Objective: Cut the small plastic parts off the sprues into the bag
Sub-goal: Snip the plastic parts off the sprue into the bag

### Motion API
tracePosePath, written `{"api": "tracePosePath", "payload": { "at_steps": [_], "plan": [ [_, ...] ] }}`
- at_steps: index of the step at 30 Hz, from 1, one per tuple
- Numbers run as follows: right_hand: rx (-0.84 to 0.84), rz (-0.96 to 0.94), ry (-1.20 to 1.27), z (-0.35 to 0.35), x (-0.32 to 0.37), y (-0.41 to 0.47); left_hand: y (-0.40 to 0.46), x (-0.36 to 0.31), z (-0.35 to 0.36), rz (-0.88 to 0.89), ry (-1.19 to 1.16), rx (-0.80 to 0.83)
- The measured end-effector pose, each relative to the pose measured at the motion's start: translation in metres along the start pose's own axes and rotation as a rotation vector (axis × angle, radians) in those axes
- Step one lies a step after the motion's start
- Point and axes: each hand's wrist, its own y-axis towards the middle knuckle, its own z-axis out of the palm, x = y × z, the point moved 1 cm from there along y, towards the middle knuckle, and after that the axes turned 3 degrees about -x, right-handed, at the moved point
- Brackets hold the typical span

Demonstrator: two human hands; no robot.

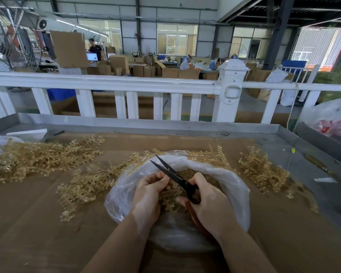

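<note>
Black-bladed scissors with reddish handles [177, 179] are gripped in the right hand [209, 201], blades parted. A translucent amber plastic sprue [171, 196] is pinched by the left hand [148, 196] over the crinkled clear plastic bag [236, 186]. Spiky sprue heaps [37, 156] flank the bag on the brown cardboard-covered table [37, 213]; a raised grey metal rim [165, 125] bounds the far edge.

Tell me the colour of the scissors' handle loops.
Reddish-brown, while the blades are black; the scissors show best in the head view, gripped by the right hand.
</note>
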Motion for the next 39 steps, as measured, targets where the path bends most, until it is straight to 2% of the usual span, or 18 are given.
{"api": "tracePosePath", "payload": {
  "at_steps": [6, 9, 13, 14, 17, 20, 25, 28, 35, 39],
  "plan": [
    [0.017, -0.005, -0.056, -0.002, 0.004, 0.001, 0.003, 0.002, -0.002, 0.006, -0.010, 0.004],
    [-0.023, 0.003, -0.083, -0.003, 0.005, 0.000, 0.006, 0.006, -0.002, 0.055, -0.016, -0.053],
    [-0.043, 0.018, -0.107, -0.002, 0.005, -0.001, 0.011, 0.012, -0.005, 0.114, 0.132, -0.144],
    [-0.048, 0.021, -0.123, -0.001, 0.005, -0.001, 0.011, 0.011, -0.006, 0.082, 0.128, -0.119],
    [-0.048, 0.056, -0.146, -0.001, 0.004, 0.000, 0.008, 0.007, -0.007, -0.022, -0.059, 0.098],
    [-0.076, 0.077, -0.132, -0.001, 0.004, 0.000, 0.007, 0.007, -0.007, -0.005, -0.079, 0.207],
    [-0.132, 0.090, -0.107, -0.001, 0.003, -0.001, 0.006, 0.011, -0.009, 0.089, -0.105, 0.050],
    [-0.165, 0.090, -0.095, 0.000, 0.002, -0.001, 0.007, 0.010, -0.008, 0.102, -0.172, 0.027],
    [-0.224, 0.077, -0.084, 0.002, 0.001, -0.003, 0.006, 0.012, -0.004, 0.170, -0.091, -0.066],
    [-0.235, 0.066, -0.081, 0.002, 0.001, -0.003, 0.010, 0.014, -0.007, 0.151, -0.126, -0.024]
  ]
}}
